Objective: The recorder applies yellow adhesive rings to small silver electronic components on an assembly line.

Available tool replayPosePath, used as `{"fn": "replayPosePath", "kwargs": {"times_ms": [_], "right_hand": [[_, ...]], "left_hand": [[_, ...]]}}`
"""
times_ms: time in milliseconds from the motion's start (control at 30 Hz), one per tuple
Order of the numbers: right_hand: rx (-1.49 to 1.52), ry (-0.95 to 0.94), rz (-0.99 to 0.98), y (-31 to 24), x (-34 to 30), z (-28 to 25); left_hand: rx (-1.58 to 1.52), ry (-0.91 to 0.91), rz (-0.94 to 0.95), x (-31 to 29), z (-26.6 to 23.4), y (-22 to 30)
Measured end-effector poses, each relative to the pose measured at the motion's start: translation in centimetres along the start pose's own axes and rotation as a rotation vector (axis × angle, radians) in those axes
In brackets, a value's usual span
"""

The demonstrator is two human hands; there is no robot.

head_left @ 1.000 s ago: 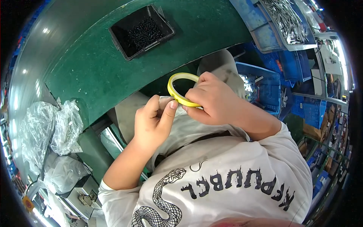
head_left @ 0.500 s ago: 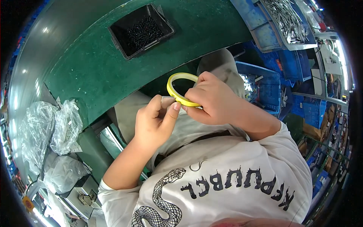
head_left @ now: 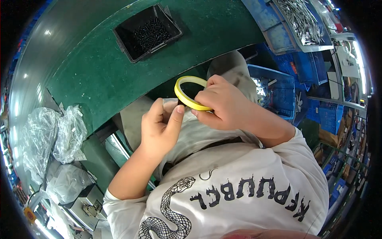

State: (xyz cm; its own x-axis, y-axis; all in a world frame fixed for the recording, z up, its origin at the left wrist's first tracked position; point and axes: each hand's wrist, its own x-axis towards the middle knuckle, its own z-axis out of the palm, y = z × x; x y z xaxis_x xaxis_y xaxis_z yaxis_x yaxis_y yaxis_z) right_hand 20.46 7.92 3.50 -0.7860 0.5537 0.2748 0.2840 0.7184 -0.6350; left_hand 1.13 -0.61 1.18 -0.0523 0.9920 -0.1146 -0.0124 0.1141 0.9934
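A roll of yellow tape (head_left: 181, 95) is gripped at its right side by my right hand (head_left: 225, 104), the fingers curled over the ring and the thumb beneath. The ring stands tilted above my lap. My left hand (head_left: 159, 129) is at the roll's lower left edge, thumb and index finger drawn close together. A greyish wrap or strip (head_left: 170, 104) covers the end of that index finger; I cannot tell which it is. Something small and dark shows between the left fingertips and the roll, too small to name.
A black bin (head_left: 148, 34) of small black parts sits on the green table (head_left: 95, 75). Clear plastic bags (head_left: 69, 133) lie at the left. At the right stand a blue crate (head_left: 278, 89) and a tray of thin metal parts (head_left: 304, 24).
My left hand has shifted slightly left and up, and more of the greyish piece on its index finger shows. The tape roll has tipped a little; my right hand keeps its hold.
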Motion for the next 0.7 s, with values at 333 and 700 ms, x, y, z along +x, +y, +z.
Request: {"fn": "replayPosePath", "kwargs": {"times_ms": [333, 700], "right_hand": [[0.286, -0.138, -0.070, 0.4, -0.2, 2.2], [0.386, -0.074, 0.126, -0.6, -0.5, 2.5]], "left_hand": [[-0.603, -0.021, -0.231, 0.9, -0.7, 0.3], [-0.559, 0.048, -0.233, 0.6, -0.5, 0.8]]}}
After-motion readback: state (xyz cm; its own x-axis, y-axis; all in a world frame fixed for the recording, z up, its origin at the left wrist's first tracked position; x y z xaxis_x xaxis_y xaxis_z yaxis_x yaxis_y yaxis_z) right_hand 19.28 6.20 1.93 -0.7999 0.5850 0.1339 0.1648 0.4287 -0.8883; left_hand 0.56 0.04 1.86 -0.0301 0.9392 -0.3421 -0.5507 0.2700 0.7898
